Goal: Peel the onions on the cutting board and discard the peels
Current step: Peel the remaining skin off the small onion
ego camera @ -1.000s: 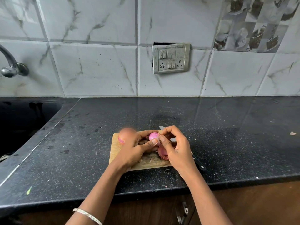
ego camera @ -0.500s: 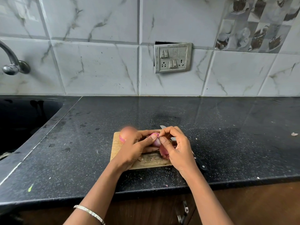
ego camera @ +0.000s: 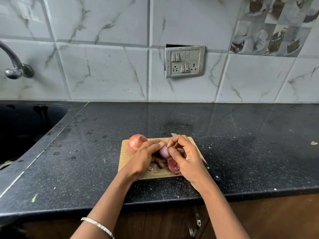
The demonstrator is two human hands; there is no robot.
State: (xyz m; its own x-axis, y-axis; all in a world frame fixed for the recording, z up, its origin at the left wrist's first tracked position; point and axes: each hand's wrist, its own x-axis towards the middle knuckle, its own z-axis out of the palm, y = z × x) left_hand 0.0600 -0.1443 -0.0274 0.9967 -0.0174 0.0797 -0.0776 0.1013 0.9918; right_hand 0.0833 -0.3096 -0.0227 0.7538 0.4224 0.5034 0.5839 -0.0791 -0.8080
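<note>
A black speckled counter (ego camera: 224,152) runs below a wall of marble-look tiles (ego camera: 107,73), with a dark sink (ego camera: 25,128) at its left end and a tap (ego camera: 15,66) above that. A switch plate (ego camera: 185,61) is set in the tiles. A wooden board (ego camera: 126,157) lies near the counter's front edge. On its far left corner sits 1 unpeeled onion (ego camera: 137,142), upright, touching the back of the left hand (ego camera: 143,161). That hand curls round a small purple onion (ego camera: 164,151) held just above the board's middle, thumb laid along its top. The right hand (ego camera: 188,161) meets it from the other side, thumb and forefinger pinching at the onion's tip, the other fingers curled. Reddish peels (ego camera: 173,167) lie on the board under the right hand. A knife (ego camera: 211,171) lies across the board's right edge, mostly hidden by the right hand, its black handle on the counter. A bracelet (ego camera: 98,225) circles the left wrist.
</note>
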